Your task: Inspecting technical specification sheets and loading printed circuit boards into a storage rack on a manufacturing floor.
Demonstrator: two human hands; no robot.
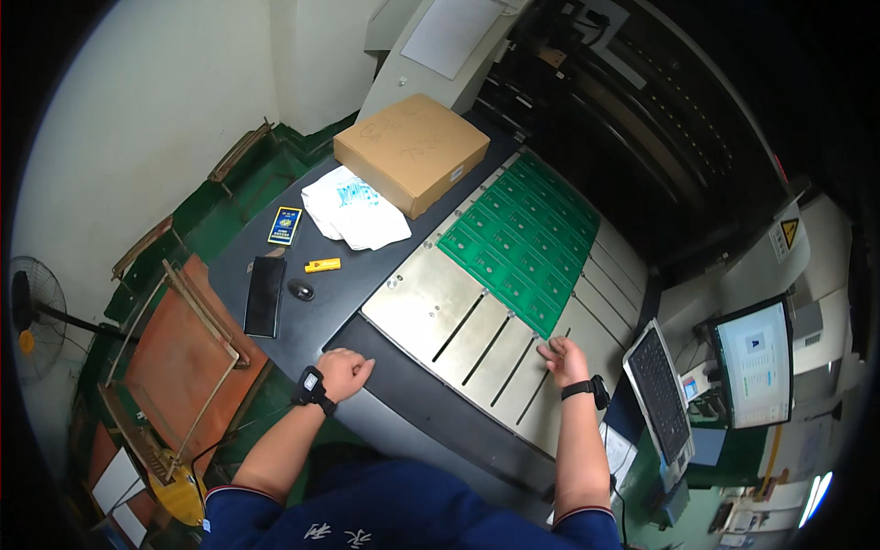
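Observation:
A green circuit board panel (522,240), divided into many small boards, lies on a slotted metal machine bed (426,307). My right hand (566,360) is at the panel's near corner, its fingers curled together. Whether they grip the corner or a small pin beside it is too small to tell. My left hand (346,374) rests with curled fingers by the front edge of the dark table (316,323), with nothing seen in it. A black band with a small device is on each wrist.
On the table are a cardboard box (412,147), a white printed cloth (357,213), a blue and yellow packet (285,225), a yellow lighter (323,266), a black phone (265,296) and a mouse (301,290). A keyboard (662,390) and monitor (755,365) stand right; a fan (35,307) left.

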